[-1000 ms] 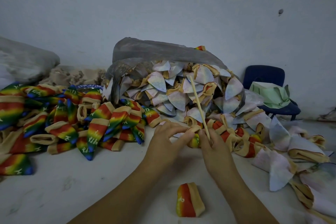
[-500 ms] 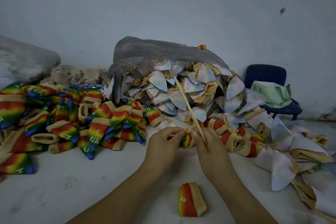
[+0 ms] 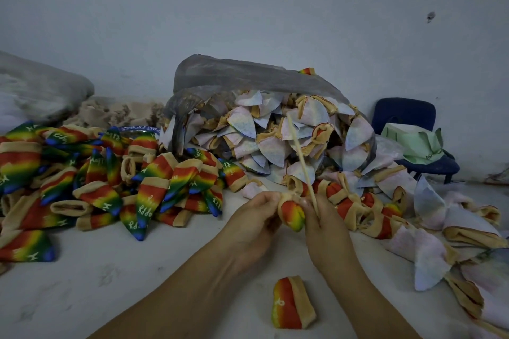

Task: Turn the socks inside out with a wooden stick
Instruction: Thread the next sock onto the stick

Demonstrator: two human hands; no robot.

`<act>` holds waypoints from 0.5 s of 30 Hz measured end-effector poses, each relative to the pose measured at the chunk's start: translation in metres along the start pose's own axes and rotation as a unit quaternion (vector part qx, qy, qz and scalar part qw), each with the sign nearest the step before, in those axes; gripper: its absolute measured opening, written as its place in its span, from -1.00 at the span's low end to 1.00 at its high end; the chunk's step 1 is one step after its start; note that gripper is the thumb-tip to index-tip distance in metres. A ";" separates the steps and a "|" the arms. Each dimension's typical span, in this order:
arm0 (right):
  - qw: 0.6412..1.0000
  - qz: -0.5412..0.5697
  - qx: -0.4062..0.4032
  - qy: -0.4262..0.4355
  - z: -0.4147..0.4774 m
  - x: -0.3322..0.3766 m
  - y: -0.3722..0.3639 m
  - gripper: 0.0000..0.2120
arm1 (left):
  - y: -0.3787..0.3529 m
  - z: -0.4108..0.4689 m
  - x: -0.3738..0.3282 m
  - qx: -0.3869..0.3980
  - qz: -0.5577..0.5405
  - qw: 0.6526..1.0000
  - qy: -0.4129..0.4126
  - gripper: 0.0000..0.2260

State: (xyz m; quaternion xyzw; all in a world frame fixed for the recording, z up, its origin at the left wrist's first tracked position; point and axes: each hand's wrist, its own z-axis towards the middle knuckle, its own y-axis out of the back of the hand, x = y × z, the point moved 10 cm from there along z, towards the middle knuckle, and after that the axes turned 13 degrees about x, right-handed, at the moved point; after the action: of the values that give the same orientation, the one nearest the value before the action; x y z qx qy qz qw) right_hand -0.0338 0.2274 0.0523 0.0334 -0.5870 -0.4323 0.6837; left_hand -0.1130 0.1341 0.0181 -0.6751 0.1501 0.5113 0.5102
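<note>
The sock [image 3: 292, 215] is up between both hands, held just above the floor [image 3: 110, 283] in front of the bag's mouth: a tight bulge of red running into orange, yellow and green, with the tan cuff bunched on top at the fingertips. The left hand [image 3: 253, 217] has its grip pinched on the cuff side. The right hand [image 3: 327, 226] has its grip closed round the wooden stick [image 3: 301, 162] and presses against the sock too. The stick slants up and away to the left, its top end over the pale inside-out socks [image 3: 270, 146] spilling from the grey plastic bag [image 3: 248, 82]. One rolled rainbow sock [image 3: 292, 303] lies alone on the floor between the forearms. To the left, a wide heap of rainbow socks [image 3: 110, 181] runs out to the frame's edge; bare floor shows between that heap and the left forearm. The right is tighter, with pale socks and tan cuffs lying close beside the right wrist and trailing to the corner. Behind them a blue chair [image 3: 402, 115] stands against the wall, a green bundle [image 3: 416, 143] on its seat.
</note>
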 end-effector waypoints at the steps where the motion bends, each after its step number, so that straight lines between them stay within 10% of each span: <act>1: 0.998 0.058 0.008 -0.032 -0.001 -0.007 -0.003 -0.78 | 0.003 0.000 -0.001 -0.014 0.012 1.000 -0.005 -0.81; 10: 0.839 0.518 0.042 -0.163 -0.008 -0.028 -0.025 -0.75 | 0.005 -0.003 0.001 -0.020 0.166 0.986 0.018 -0.83; 15: 0.935 0.330 0.054 -0.117 -0.006 -0.017 -0.011 -0.69 | 0.004 -0.003 -0.002 -0.012 0.047 0.999 -0.003 -0.85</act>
State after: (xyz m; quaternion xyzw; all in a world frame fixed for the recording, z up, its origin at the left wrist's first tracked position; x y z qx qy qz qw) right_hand -0.0339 0.2286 0.0308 -0.1760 -0.6630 -0.1509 0.7118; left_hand -0.1150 0.1294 0.0173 -0.6719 0.1745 0.5384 0.4777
